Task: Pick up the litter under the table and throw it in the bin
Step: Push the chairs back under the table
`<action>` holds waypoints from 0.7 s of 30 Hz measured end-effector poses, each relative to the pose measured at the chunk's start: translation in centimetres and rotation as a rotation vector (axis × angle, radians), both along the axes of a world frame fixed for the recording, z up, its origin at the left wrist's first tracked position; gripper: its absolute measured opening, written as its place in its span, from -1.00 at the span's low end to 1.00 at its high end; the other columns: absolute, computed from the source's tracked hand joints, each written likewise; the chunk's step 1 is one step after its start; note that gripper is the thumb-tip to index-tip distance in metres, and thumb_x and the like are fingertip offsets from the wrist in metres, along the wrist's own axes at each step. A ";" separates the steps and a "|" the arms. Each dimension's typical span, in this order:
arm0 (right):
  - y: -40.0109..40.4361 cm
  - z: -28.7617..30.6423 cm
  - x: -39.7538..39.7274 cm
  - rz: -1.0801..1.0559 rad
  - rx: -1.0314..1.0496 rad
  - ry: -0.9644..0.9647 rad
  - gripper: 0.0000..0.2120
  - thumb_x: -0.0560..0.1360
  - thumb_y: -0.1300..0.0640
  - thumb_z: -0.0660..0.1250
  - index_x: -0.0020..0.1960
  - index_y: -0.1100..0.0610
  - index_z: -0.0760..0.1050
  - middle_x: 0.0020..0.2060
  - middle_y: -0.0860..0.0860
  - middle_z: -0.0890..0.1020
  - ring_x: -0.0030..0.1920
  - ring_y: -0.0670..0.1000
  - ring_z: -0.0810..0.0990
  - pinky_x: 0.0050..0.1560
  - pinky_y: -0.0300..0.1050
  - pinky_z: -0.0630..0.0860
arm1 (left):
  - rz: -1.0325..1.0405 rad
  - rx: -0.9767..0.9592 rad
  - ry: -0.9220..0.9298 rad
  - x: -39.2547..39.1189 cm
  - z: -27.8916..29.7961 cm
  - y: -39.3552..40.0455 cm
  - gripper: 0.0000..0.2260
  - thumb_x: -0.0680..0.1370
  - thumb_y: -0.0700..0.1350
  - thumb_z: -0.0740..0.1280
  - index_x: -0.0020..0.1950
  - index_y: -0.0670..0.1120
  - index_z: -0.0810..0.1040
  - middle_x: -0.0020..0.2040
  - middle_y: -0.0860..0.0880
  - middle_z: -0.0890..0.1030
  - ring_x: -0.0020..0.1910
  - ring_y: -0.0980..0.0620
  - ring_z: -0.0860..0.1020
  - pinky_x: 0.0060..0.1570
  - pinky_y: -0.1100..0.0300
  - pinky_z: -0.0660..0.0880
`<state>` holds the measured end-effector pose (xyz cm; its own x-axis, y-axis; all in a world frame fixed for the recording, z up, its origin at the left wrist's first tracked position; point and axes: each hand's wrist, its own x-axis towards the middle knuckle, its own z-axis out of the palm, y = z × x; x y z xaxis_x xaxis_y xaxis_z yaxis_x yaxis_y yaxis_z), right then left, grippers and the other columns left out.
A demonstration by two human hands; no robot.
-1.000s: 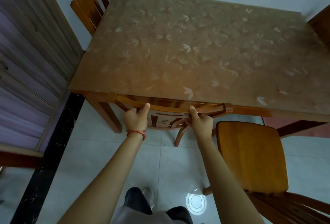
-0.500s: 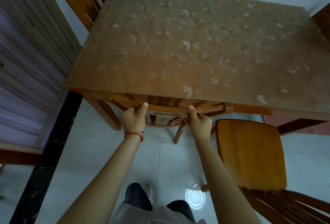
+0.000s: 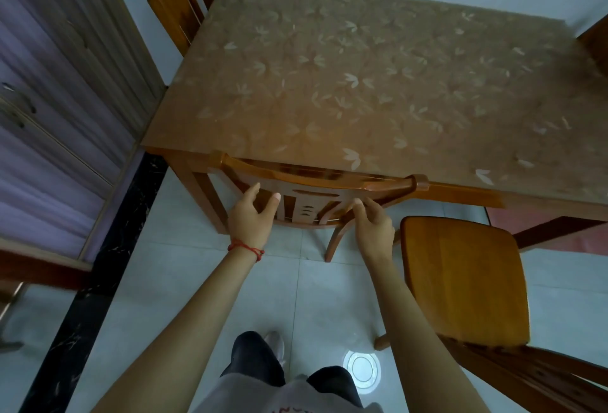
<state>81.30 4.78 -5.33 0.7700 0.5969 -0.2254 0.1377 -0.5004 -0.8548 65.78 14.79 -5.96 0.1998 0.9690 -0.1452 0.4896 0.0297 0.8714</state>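
Head view, looking down: the counter (image 3: pixel 362 83) fills the upper half, bare on top, and a chair (image 3: pixel 316 182) sits tucked under its near edge at 12 o'clock from the person's feet. The left hand (image 3: pixel 251 218) is spread open just shy of the chair's back rail, gripping nothing; the right hand (image 3: pixel 373 228) is loosely open too, fingertips (image 3: pixel 357 203) near the rail's underside, though contact is hard to call from here. A second chair (image 3: pixel 460 281) stands at 3 o'clock. No litter and no bin in sight; the litter is presumably under the counter, hidden by the top and the tucked chair. So it's early days: nothing collected, and finding, picking up and binning all lie ahead.
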 end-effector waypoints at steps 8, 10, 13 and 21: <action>-6.2 -0.4 -2.0 0.228 -0.140 -0.364 -0.53 0.55 -0.01 0.21 0.38 0.19 0.29 0.34 0.12 0.42 0.35 0.08 0.37 0.28 -0.09 0.34 | -0.301 0.277 0.342 -2.1 -0.4 -4.6 -0.49 0.50 0.01 0.29 0.38 -0.17 0.30 0.42 -0.18 0.33 0.40 -0.16 0.27 0.37 -0.08 0.24; -8.1 -0.7 -2.3 0.252 -0.161 -0.395 -0.51 0.55 -0.01 0.21 0.40 0.18 0.26 0.38 0.12 0.38 0.39 0.08 0.32 0.37 -0.05 0.27 | -0.349 0.310 0.394 -2.5 -0.7 -6.4 -0.49 0.51 0.00 0.28 0.39 -0.18 0.29 0.42 -0.19 0.32 0.40 -0.17 0.26 0.37 -0.08 0.22; -10.7 -0.8 -3.2 0.262 -0.214 -0.402 -0.51 0.55 -0.02 0.19 0.41 0.15 0.23 0.42 0.11 0.33 0.43 0.09 0.25 0.41 -0.02 0.21 | -0.408 0.367 0.461 -3.5 -1.4 -8.9 -0.50 0.51 -0.02 0.29 0.38 -0.19 0.30 0.41 -0.20 0.33 0.40 -0.18 0.27 0.34 -0.11 0.22; -16.2 -1.9 -5.6 0.251 -0.303 -0.420 -0.44 0.53 -0.13 0.14 0.44 0.11 0.19 0.45 0.10 0.27 0.46 0.11 0.20 0.44 0.13 0.23 | -0.482 0.373 0.468 -4.7 -1.9 -13.4 -0.50 0.53 0.02 0.25 0.40 -0.17 0.27 0.43 -0.17 0.31 0.43 -0.15 0.22 0.37 -0.05 0.18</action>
